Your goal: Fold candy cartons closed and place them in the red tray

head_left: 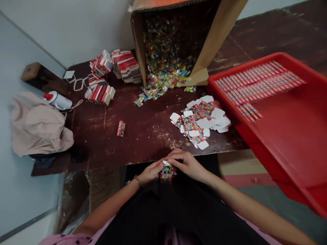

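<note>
My left hand (151, 172) and my right hand (186, 164) meet just below the table's front edge, over my lap. Both close on a small colourful printed carton (167, 173), fingers curled round its top. A heap of flat unfolded cartons (201, 119) lies on the dark wooden table (143, 129) just beyond my right hand. One folded small box (121, 128) lies alone on the table to the left.
A tipped cardboard box (178, 37) spills wrapped candies (158, 89) at the back. A red tray (286, 126) on the right holds rows of finished boxes (258, 83). Stacks of red-white cartons (112, 73), a bottle (57, 100) and a beige bag (35, 126) sit left.
</note>
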Tool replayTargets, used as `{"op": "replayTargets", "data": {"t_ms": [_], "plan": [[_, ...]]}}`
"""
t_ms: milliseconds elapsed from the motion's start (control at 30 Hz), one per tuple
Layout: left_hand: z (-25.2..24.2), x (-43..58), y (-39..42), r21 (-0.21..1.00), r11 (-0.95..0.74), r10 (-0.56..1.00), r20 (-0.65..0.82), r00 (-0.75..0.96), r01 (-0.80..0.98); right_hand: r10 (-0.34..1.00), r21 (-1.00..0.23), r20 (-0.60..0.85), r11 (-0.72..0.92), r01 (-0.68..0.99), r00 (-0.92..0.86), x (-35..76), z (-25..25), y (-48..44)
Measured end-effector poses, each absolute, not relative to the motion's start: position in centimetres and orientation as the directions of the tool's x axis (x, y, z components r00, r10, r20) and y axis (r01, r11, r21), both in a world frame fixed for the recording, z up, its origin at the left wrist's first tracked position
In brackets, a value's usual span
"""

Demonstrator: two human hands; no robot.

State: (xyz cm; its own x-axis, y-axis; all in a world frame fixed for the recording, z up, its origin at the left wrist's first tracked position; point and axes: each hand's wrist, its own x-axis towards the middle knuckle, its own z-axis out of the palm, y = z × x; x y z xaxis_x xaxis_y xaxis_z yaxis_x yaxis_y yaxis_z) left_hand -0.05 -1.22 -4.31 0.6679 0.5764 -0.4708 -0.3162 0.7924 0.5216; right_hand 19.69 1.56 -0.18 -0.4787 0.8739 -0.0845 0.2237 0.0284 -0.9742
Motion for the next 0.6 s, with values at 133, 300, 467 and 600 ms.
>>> {"op": "replayTargets", "data": {"t_ms": [133,300,467,600], "plan": [[-4.1,0.3,-0.9,0.593,0.777,0.555,-0.489,0.673,-0.210,0.922,-0.968,-0.117,-0.023,0.249,-0.368,19.7,-0.5,1.4],[-4.2,0.4,-0.8,0.595,0.779,0.565,-0.529,0.634,-0.198,0.887,-0.959,-0.093,0.042,0.279,-0.452,19.9,-0.4,1.9],[-4.5,0.1,-0.6,0.732,0.648,0.709,-0.476,0.521,-0.213,0.804,-0.955,-0.018,0.163,0.249,-0.595,20.1,0.4,1.4],[-4.1,-0.4,0.5,0.822,0.542,0.790,-0.428,0.440,-0.173,0.913,-0.990,-0.125,-0.089,0.109,-0.390,18.3,-1.8,-0.5]]}}
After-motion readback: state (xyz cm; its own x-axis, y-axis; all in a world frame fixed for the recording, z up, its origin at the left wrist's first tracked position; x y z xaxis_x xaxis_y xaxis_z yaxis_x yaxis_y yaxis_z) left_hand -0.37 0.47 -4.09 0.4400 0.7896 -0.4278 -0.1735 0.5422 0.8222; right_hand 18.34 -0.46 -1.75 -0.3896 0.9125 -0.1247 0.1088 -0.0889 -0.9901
